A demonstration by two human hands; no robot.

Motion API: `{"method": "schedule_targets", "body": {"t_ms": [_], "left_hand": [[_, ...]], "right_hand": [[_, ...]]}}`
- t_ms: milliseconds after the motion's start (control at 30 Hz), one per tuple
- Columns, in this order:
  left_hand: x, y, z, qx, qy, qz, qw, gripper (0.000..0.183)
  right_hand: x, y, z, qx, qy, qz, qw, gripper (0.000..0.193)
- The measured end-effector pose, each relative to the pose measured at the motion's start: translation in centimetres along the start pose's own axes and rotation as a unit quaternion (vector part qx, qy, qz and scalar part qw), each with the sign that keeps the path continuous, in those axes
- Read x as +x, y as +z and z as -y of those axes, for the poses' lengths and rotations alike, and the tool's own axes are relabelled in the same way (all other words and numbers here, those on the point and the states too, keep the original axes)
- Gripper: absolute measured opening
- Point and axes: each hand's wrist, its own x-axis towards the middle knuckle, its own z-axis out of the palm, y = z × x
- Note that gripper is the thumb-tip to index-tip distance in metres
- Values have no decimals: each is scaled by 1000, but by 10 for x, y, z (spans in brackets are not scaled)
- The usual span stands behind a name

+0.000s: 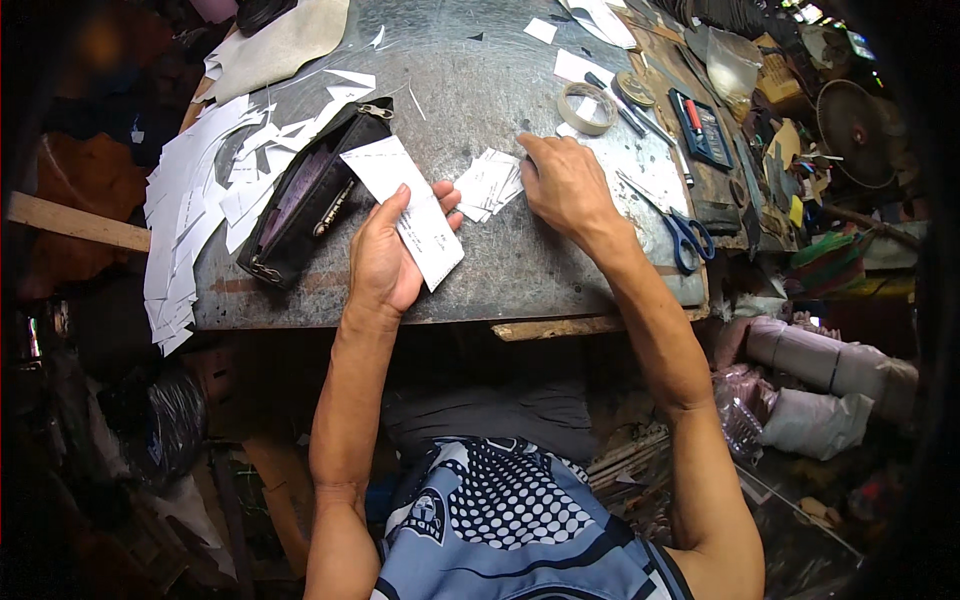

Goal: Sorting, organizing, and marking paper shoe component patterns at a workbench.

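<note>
My left hand is closed on a long white paper pattern piece, its thumb on top and fingertips showing at the far edge. Handwriting and dashed lines mark the paper. My right hand is over the table, just right of a small fanned pile of white paper pieces. Its index finger points forward, apart from the thumb, and nothing shows between them; the other fingers are partly hidden. An unzipped black pouch with a purplish lining lies by my left hand.
Paper scraps cover the table's left side. To the right are a tape roll, blue-handled scissors, a round tin and a dark tray with a red item. The metal tabletop ends near my forearms. Wrapped bundles sit lower right.
</note>
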Motion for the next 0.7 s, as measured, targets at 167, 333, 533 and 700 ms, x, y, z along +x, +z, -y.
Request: {"method": "schedule_targets", "body": {"t_ms": [167,333,533,700], "left_hand": [[1,3,0,9,-6,-6,1000,34],[1,3,-1,21,-1,-5,1000,34],[3,2,-1,1,-10,-1,1000,36],[3,1,0,-6,-23,13,1000,36]], "right_hand": [[4,8,-1,68,-15,-42,997,33],[9,-1,-2,296,133,45,945,35],[4,5,-13,402,144,34,903,33],[-5,-10,-31,425,132,-57,894,28]]}}
